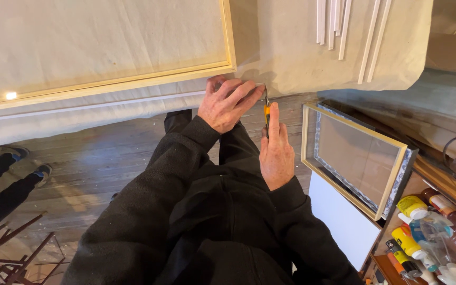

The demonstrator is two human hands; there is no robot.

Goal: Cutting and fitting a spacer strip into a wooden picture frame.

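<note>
1. Knife work sits at the table's near edge: a utility knife (266, 110) with an orange-yellow body stands nearly upright, its tip at the white strip (106, 104) that runs along the cloth-covered table (291, 58).
2. Right hand (276, 150) grips the knife from 6 o'clock, fingers clamped together around the handle, index finger stretched up along its back.
3. Left hand (227, 103) lies just at 9 o'clock of the blade, palm down, fingers spread slightly and pressing the strip and cloth edge flat.
4. Large wooden frame (133, 79) lies on the table at 10 o'clock of the hands, its corner close to the left hand.
5. White mouldings (339, 26) lie in a loose bundle at 1 o'clock, well apart from the knife.
6. Smaller framed panel (357, 158) leans at 3 o'clock, with a white board (341, 221) below it.
7. Bottles and tubes (412, 232) crowd a shelf at 4 o'clock.
8. Another person's legs (6, 179) show at 8 o'clock on the plank floor (106, 153).
</note>
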